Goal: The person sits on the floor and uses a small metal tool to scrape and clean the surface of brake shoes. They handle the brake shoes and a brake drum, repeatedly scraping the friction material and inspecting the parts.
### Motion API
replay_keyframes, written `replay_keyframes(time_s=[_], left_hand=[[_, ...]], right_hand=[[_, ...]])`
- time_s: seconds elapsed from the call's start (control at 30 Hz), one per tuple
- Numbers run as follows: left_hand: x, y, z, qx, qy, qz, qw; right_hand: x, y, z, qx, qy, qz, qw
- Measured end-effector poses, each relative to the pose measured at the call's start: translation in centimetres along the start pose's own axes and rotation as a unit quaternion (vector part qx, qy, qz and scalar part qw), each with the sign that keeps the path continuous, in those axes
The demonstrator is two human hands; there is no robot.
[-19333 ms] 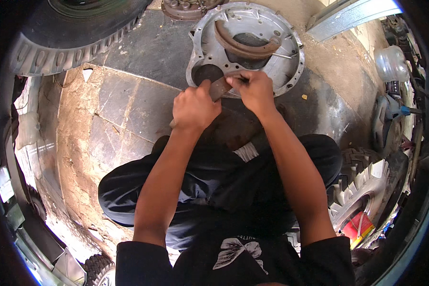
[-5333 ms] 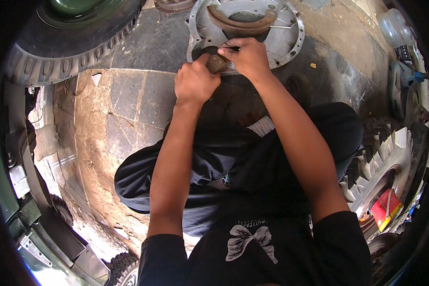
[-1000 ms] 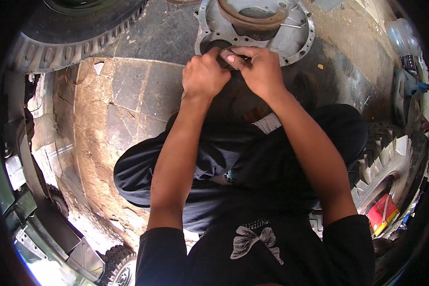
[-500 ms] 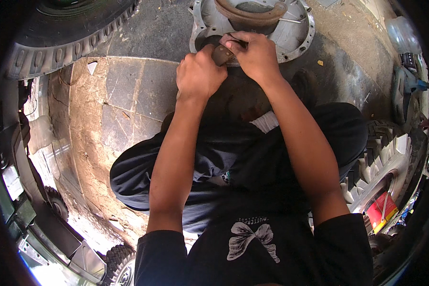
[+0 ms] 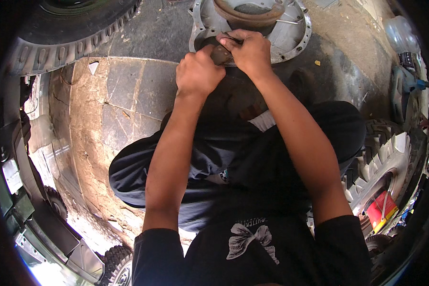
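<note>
A small, dark brown, flat metal piece (image 5: pixel 219 55) with a rounded edge pokes out from the fingers of my left hand (image 5: pixel 199 72), which is closed around it. Right beside it, the thumb and fingers of my right hand (image 5: pixel 252 53) pinch a thin dark item (image 5: pixel 233 39) whose kind I cannot make out. Both hands are over the near edge of a round grey metal housing (image 5: pixel 300 46) with bolt holes around its rim. A rusty brown curved ring (image 5: pixel 249 25) sits inside that housing.
A big tyre (image 5: pixel 76 52) stands at the far left, and a wheel with chunky tread (image 5: pixel 374 167) is at my right. Beyond it are a red and yellow box (image 5: pixel 382 209) and a clear plastic bottle (image 5: pixel 402 34). My crossed legs (image 5: pixel 143 167) rest on the tiled floor (image 5: pixel 124 86).
Both hands stay together over the housing. My right hand has shifted slightly left and up, and the metal piece has tilted a little; the view has moved slightly.
</note>
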State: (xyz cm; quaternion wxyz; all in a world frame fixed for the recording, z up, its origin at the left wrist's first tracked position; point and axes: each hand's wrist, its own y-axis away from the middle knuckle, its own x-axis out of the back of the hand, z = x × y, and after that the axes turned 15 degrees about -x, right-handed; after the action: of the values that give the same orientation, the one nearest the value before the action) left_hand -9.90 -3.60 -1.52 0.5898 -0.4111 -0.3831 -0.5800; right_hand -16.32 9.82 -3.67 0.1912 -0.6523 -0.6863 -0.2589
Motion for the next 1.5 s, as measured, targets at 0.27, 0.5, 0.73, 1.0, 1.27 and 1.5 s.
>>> replay_keyframes(time_s=[0.27,0.5,0.73,1.0,1.27,1.5], left_hand=[[0.0,0.1,0.1,0.005,-0.006,-0.006,1.0],[0.0,0.1,-0.7,0.028,0.021,-0.011,0.999],[-0.2,-0.3,-0.8,-0.001,0.017,-0.001,1.0],[-0.3,-0.4,-0.6,-0.003,0.018,-0.002,1.0],[0.0,-0.1,-0.7,0.001,0.017,-0.002,1.0],[0.0,-0.2,-0.9,0.01,0.021,-0.002,1.0]], right_hand=[[0.5,0.8,1.0,0.008,-0.022,0.003,1.0],[0.5,1.5,1.3,-0.015,-0.022,-0.019,0.999],[-1.3,0.0,1.5,-0.039,-0.044,0.012,0.998],[-1.1,0.0,1.1,-0.014,-0.041,0.037,0.998],[-0.9,0.9,1.9,-0.034,0.001,0.039,0.999],[-1.6,0.9,2.6,-0.033,-0.007,0.044,0.998]])
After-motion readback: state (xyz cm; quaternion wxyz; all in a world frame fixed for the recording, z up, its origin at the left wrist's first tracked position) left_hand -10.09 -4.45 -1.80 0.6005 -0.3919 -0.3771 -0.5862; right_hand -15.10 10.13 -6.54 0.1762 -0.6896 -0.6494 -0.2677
